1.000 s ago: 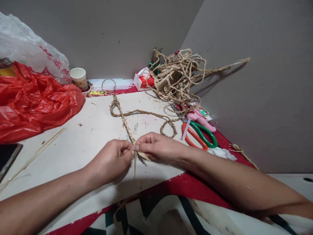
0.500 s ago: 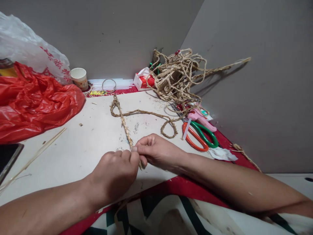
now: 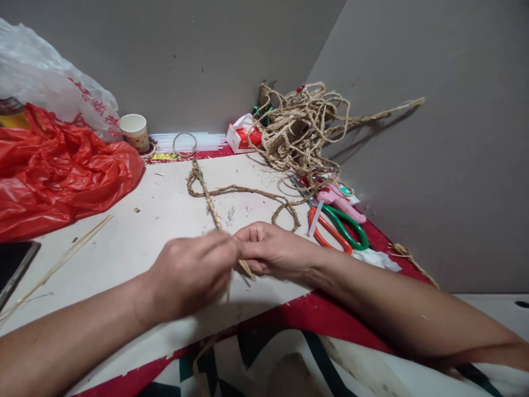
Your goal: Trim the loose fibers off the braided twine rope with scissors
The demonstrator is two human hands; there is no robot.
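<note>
A straw cord [image 3: 212, 209] runs down the white board [image 3: 165, 220] toward me, and loose straw ends [image 3: 247, 269] stick out below my fingers. My right hand [image 3: 268, 248] pinches the cord near these ends from the right. Close against it, my left hand [image 3: 198, 270] is closed with its knuckles up, slightly blurred; its fingertips are at the cord's working end, where a strand hangs beneath it. Exactly how the strands lie between the fingers is hidden. Farther up, the cord bends in a loop and trails right toward a big tangle of straw rope [image 3: 297, 127].
Scissors with orange and green handles [image 3: 347, 229] and a pink glue gun [image 3: 336, 198] lie at the right. A red plastic bag [image 3: 61, 176], paper cup [image 3: 135, 132] and tissue pack [image 3: 243, 134] stand behind. Loose straw [image 3: 74, 251] and a phone [image 3: 14, 270] are at the left.
My left hand has risen a little and moved slightly right, over the cord. The straw ends below the fingers now show more, spread apart. My right hand keeps its pinch.
</note>
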